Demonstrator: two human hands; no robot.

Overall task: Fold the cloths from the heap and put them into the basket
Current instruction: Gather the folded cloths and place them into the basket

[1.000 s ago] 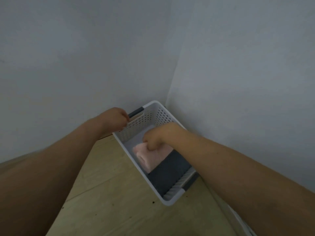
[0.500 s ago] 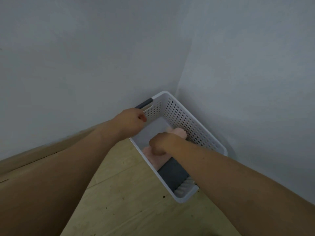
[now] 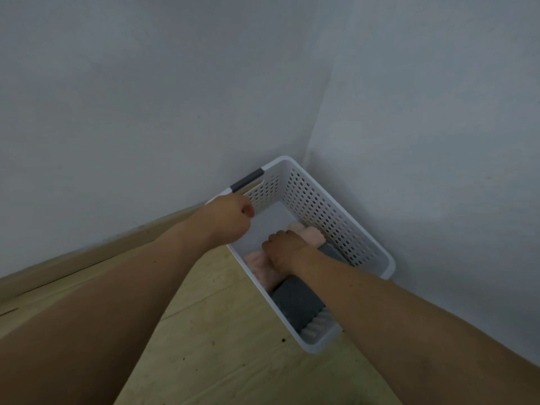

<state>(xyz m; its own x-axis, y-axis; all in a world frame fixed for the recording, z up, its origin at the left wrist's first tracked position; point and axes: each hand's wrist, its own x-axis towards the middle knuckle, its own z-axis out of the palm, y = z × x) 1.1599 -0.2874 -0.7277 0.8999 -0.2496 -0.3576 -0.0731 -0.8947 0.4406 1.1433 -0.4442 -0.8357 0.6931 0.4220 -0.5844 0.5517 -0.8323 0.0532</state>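
Right hand [image 3: 287,251] pushed deeper, grip curled on pink cloth [image 3: 310,234] inside basket [image 3: 321,206]; left hand [image 3: 230,219] grips rim.

The picture is dim and a bit gray. Soft light leaves no hard shadows and no shiny spots. The arms look huge and stretched at the bottom edges. Everything looks slightly fuzzy.

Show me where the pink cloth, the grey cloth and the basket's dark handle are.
pink cloth [image 3: 314,235], head view, on its far end beyond the right hand.
grey cloth [image 3: 298,302], head view, on its top surface.
dark handle [image 3: 247,179], head view, on the middle of the grip.
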